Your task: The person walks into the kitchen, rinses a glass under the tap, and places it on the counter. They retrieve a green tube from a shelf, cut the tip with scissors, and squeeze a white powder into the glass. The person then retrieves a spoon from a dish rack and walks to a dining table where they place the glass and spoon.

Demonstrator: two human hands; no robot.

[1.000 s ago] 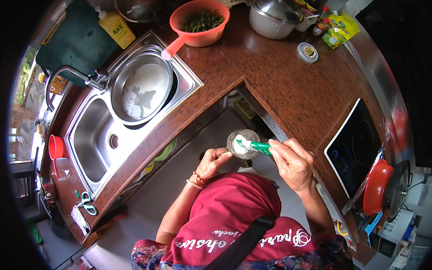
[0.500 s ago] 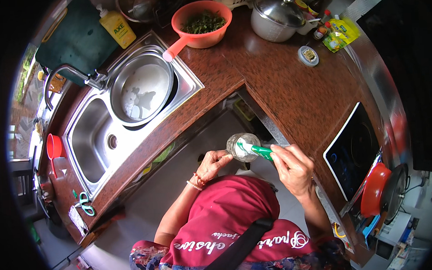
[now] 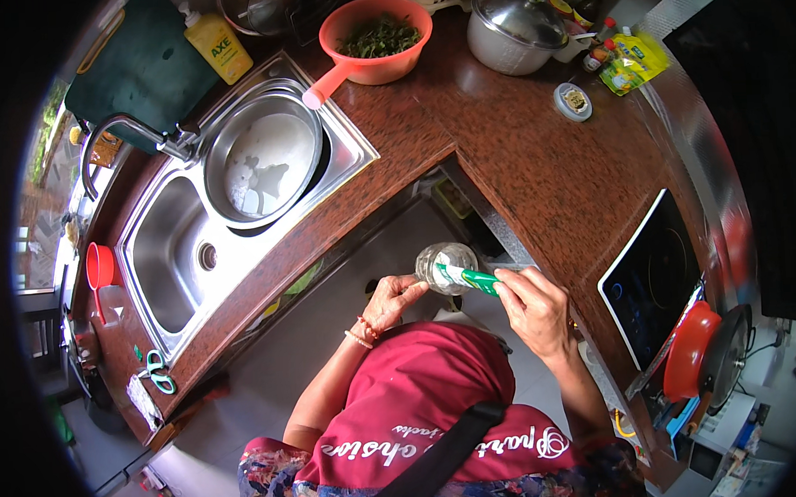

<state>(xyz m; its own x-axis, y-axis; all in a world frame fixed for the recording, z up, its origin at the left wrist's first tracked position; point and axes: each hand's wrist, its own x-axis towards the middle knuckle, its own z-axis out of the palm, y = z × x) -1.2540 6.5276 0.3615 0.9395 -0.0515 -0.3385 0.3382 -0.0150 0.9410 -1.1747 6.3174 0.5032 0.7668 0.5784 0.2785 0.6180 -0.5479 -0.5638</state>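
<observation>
left hand (image 3: 394,303): glass jar (image 3: 452,254) | right hand (image 3: 536,312): green-white packet (image 3: 478,281), end at jar mouth

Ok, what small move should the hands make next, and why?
Probably raise the right hand slightly to tip the green packet more steeply: its whitish end already sits at the mouth of the glass jar, which the left hand holds. Whether anything is pouring, I can't tell.

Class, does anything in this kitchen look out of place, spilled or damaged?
Nothing clearly looks damaged, and no spill shows around the glass jar in the left hand. Slightly odd: the scissors lie close to the edge of the counter, where they could be knocked off.
</observation>
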